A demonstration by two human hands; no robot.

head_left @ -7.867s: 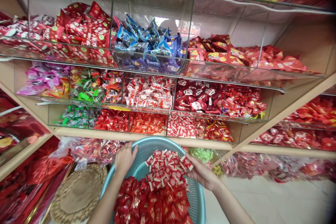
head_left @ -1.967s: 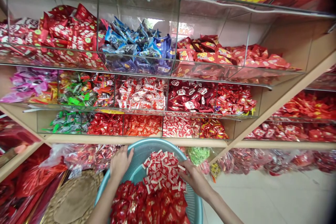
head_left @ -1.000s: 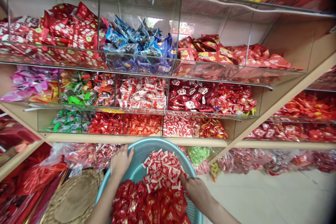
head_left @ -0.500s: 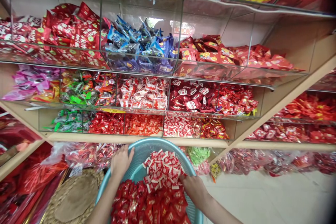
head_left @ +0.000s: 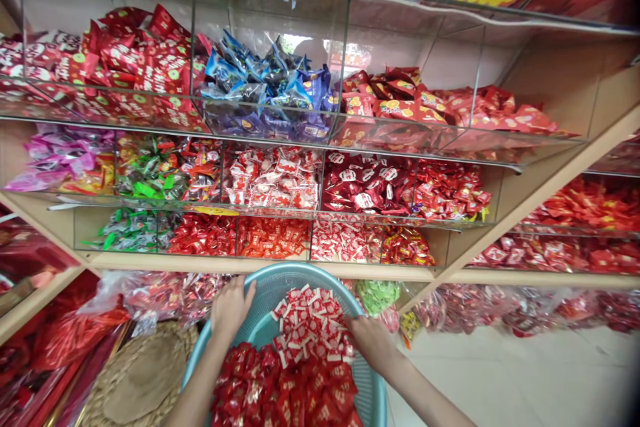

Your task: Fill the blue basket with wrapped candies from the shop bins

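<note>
A teal plastic basket (head_left: 280, 275) sits low in the middle, loaded with small red-and-white wrapped candies (head_left: 310, 320) on top of dark red wrapped candies (head_left: 285, 387). My left hand (head_left: 229, 309) grips the basket's left rim, fingers curled over the edge. My right hand (head_left: 371, 343) rests on the right side of the red-and-white pile, fingers curved into the candies; what it holds, if anything, is hidden.
Clear acrylic bins on wooden shelves (head_left: 280, 265) hold sorted candies: red packs (head_left: 135, 60), blue packs (head_left: 270, 87), pink, green and white-red ones. A woven straw hat (head_left: 140, 380) lies at lower left. Bagged sweets hang under the shelf. Pale floor tiles (head_left: 525, 380) at lower right.
My right hand slid from the pile's upper right down into the candies, then back up slightly along the basket's right side. The left hand stayed on the rim.
</note>
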